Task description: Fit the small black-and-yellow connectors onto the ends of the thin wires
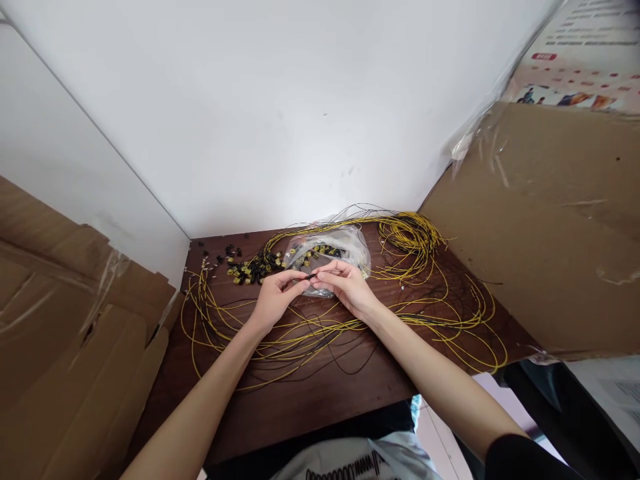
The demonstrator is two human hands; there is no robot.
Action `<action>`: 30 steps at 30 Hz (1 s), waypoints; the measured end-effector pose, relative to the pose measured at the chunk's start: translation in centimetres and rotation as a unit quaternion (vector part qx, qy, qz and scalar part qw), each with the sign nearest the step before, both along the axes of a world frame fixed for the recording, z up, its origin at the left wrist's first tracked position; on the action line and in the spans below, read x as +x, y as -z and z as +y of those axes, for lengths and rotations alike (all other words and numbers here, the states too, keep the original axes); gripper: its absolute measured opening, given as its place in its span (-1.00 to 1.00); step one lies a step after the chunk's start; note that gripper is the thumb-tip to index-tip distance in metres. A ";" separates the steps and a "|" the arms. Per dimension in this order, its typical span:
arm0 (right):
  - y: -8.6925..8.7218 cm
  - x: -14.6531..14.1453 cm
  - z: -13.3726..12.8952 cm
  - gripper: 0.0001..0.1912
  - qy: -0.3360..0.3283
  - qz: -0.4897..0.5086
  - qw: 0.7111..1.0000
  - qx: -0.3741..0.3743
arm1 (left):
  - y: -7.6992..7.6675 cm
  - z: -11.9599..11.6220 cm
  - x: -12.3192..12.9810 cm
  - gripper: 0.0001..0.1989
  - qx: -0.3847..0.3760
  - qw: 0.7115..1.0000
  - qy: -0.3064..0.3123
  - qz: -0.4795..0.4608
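Observation:
Both hands meet over the middle of the brown table [320, 417]. My left hand [280, 293] pinches one end of a small black piece [311, 277], and my right hand [345, 283] pinches its other end. What the piece is exactly is too small to tell. Just behind the fingers lies a clear plastic bag [357, 247] with black and yellow parts in it. A pile of black and yellow connectors [255, 267] sits to the left of the bag. Long yellow and black wires [310, 337] stretch across the table beneath my wrists.
A coil of yellow wire [410, 237] lies at the back right. Cardboard stands on the left [75, 333] and right [540, 233] of the table. A white wall [300, 120] rises behind. Small black bits [230, 251] are scattered at the back left.

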State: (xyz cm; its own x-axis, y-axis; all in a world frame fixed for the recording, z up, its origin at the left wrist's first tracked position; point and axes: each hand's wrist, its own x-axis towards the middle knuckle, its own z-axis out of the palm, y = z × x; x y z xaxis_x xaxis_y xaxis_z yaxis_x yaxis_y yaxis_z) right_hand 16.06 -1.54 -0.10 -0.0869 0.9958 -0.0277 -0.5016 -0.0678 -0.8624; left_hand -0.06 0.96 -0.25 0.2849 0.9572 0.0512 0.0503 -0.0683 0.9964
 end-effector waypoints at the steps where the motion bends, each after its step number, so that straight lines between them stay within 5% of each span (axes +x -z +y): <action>1: 0.0 0.0 0.0 -0.79 0.002 -0.003 1.000 -0.002 | 0.0 0.0 0.0 -0.77 -0.002 1.000 -0.001 -0.004; 30: 0.6 0.2 0.4 -0.76 0.068 -0.086 0.994 0.006 | 0.0 -0.2 0.2 -0.78 -0.011 1.000 -0.007 -0.004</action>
